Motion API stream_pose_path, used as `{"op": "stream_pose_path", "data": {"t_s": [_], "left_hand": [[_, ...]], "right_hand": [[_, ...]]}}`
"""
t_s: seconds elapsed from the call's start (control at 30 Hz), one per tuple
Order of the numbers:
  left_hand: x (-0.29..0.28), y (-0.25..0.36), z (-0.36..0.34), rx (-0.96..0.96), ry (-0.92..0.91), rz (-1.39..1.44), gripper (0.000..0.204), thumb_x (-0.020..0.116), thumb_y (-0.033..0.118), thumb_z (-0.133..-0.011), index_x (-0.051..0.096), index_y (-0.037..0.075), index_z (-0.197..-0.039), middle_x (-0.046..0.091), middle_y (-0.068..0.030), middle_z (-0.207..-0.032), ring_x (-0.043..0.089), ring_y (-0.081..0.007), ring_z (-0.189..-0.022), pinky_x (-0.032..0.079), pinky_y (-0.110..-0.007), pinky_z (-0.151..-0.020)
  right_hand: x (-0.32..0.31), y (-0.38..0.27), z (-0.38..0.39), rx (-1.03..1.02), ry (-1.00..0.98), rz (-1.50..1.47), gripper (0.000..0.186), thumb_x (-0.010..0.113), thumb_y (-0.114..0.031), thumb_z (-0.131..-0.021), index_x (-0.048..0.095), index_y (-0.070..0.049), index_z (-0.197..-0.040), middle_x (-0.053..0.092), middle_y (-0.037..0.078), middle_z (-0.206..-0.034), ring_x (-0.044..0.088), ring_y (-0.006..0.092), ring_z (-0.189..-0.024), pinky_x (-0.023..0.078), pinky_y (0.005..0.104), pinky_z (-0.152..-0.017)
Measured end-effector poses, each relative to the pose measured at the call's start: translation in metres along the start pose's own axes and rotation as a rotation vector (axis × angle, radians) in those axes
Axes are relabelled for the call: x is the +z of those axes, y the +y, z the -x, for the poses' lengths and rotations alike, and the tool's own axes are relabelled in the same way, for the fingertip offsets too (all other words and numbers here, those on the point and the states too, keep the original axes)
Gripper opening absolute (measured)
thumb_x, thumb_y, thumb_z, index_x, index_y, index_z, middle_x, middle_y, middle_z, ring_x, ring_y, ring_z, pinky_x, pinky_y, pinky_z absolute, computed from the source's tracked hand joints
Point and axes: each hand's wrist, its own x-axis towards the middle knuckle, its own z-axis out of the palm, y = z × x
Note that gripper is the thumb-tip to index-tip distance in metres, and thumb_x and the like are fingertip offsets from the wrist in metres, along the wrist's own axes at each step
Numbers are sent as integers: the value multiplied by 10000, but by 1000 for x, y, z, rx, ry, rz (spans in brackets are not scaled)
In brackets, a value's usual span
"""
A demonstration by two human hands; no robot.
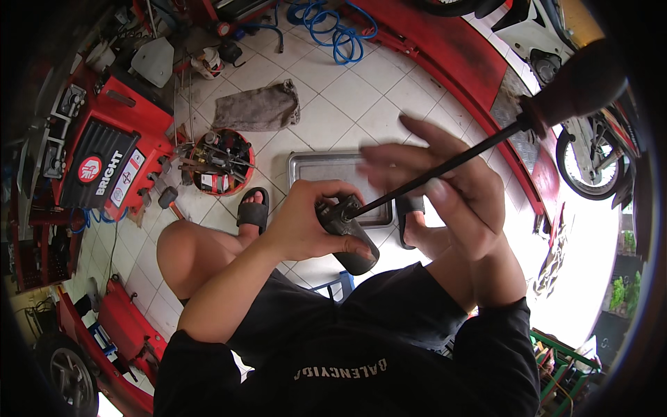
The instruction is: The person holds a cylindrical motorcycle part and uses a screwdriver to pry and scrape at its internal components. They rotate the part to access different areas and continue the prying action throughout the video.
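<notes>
My left hand [295, 226] is wrapped round a dark, greasy cylindrical metal part [358, 254], held above my lap with its fingers and thumb on either side. A long screwdriver [455, 161] slants down from the upper right, its tip at the top end of that part and its dark, rounded handle nearest the camera. My right hand [479, 205] is beside the shaft, fingers stretched out and smeared by motion. Its thumb tip lies close against the shaft; whether it touches cannot be made out.
Below my hands a metal tray [292, 182] lies on the tiled floor between my feet. Left of it stands a red bucket [251, 165] full of tools, with a dirty grey cloth [257, 106] beyond. A red machine [132, 156] is at left; a motorcycle [590, 156] at right.
</notes>
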Motion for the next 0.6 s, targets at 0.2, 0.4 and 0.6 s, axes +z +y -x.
{"op": "stream_pose_path", "data": {"t_s": [0.2,0.4,0.6], "left_hand": [[-2,3,0,-31,18,28,605,992,416,-570,707,72,-978,677,18,-853,628,-102,-822,480,-293,-793],[-3,-5,0,-3,23,-52,625,992,429,-565,704,71,-990,668,19,-841,626,-110,-817,492,-303,-814],[-1,2,0,-32,3,-13,631,990,431,-568,706,62,-994,687,2,-858,639,-119,-822,501,-313,-819]], "right_hand": [[-2,5,13,191,135,-120,197,772,-15,-868,646,105,-959,745,178,-854,754,227,-818,595,314,-745],[5,1,2,190,89,-168,474,647,-119,-977,473,151,-1325,675,272,-1169,685,307,-1106,527,377,-948],[-6,14,12,157,-30,-234,310,583,-155,-1013,538,128,-1132,706,305,-1026,747,369,-928,607,425,-830]]}}
